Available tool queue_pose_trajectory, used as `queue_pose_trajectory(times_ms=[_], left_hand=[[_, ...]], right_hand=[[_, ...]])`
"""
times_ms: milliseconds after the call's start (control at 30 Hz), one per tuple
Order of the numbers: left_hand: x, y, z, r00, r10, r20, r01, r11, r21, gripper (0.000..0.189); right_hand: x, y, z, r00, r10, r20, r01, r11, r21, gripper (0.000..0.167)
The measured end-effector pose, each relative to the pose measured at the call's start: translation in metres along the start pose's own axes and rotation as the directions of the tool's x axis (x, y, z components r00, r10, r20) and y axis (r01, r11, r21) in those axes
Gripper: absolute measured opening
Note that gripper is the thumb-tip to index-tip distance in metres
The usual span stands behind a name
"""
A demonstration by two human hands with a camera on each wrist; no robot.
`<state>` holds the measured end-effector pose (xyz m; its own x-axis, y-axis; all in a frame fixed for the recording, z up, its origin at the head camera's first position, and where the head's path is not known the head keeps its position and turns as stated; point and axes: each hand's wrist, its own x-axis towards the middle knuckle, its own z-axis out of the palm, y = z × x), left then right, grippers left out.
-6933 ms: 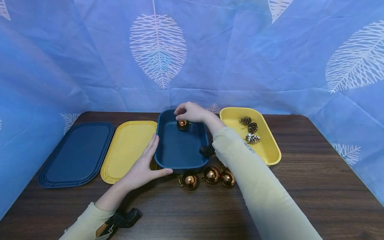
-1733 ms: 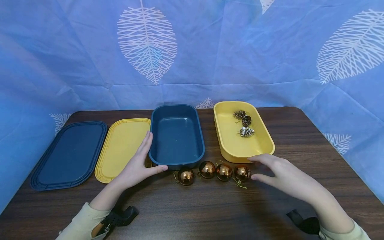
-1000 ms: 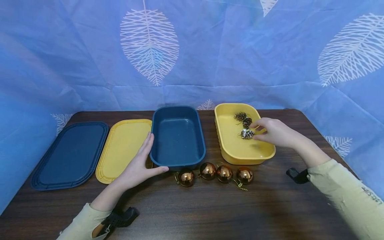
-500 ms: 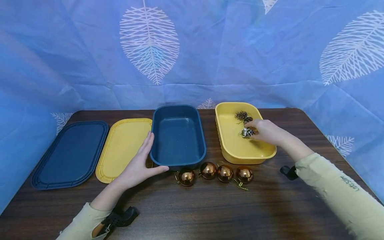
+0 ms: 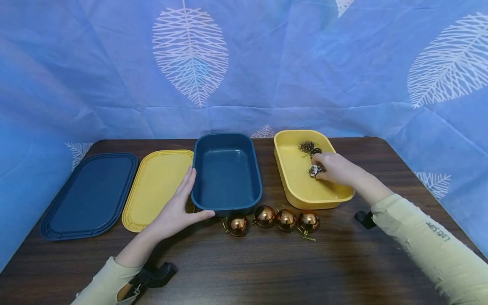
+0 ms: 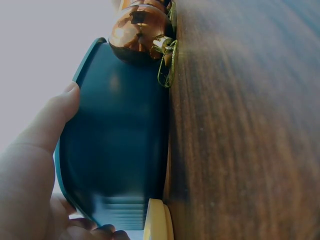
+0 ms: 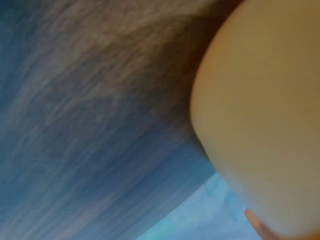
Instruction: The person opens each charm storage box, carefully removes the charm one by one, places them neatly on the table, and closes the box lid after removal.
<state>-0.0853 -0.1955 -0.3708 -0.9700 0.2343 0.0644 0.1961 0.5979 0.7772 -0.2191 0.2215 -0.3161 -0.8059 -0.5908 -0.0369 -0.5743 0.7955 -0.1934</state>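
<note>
Inside the yellow box (image 5: 297,182), my right hand (image 5: 337,169) pinches the nearest, silvery-tipped pine cone (image 5: 314,170) between thumb and fingers. Two brown pine cones, one farther back (image 5: 306,146) and one partly behind the fingers (image 5: 315,151), lie in the same box. My left hand (image 5: 179,212) spreads around the near left corner of the dark blue box (image 5: 226,173). Its thumb (image 6: 65,102) lies along the rim on the near side in the left wrist view, and its straight fingers touch the left wall. The right wrist view shows mostly the yellow box's wall (image 7: 260,110), close up.
Several shiny copper baubles, such as the leftmost one (image 5: 237,225) and the rightmost one (image 5: 309,220), line the table in front of the boxes. A dark blue lid (image 5: 91,195) and a yellow lid (image 5: 160,186) lie at left. A blue leaf-print cloth (image 5: 259,63) hangs behind.
A bauble has gone from the blue box to the row's right end. My right hand has moved from there into the yellow box and taken hold of a pine cone. My left hand stays put.
</note>
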Motion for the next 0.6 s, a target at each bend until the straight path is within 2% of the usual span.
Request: queue_pose_trajectory(times_ms=[133, 267, 400, 600], left_hand=[[0.000, 0.000, 0.001, 1.000, -0.001, -0.001, 0.001, 1.000, -0.002, 0.115], [0.000, -0.001, 0.001, 1.000, 0.007, 0.000, -0.007, 1.000, 0.000, 0.115], [0.001, -0.001, 0.000, 1.000, 0.012, 0.002, -0.012, 1.000, -0.008, 0.114], [0.000, -0.001, 0.001, 1.000, 0.006, 0.000, -0.006, 1.000, -0.003, 0.114]], right_hand=[[-0.004, -0.005, -0.006, 0.999, 0.001, -0.039, -0.001, 1.000, -0.001, 0.032], [-0.012, -0.019, -0.018, 0.996, -0.003, -0.092, 0.005, 1.000, 0.025, 0.032], [-0.024, -0.043, -0.029, 0.987, -0.025, -0.159, 0.037, 0.997, 0.074, 0.033], [-0.041, -0.088, -0.027, 0.955, -0.121, -0.272, 0.160, 0.979, 0.125, 0.034]])
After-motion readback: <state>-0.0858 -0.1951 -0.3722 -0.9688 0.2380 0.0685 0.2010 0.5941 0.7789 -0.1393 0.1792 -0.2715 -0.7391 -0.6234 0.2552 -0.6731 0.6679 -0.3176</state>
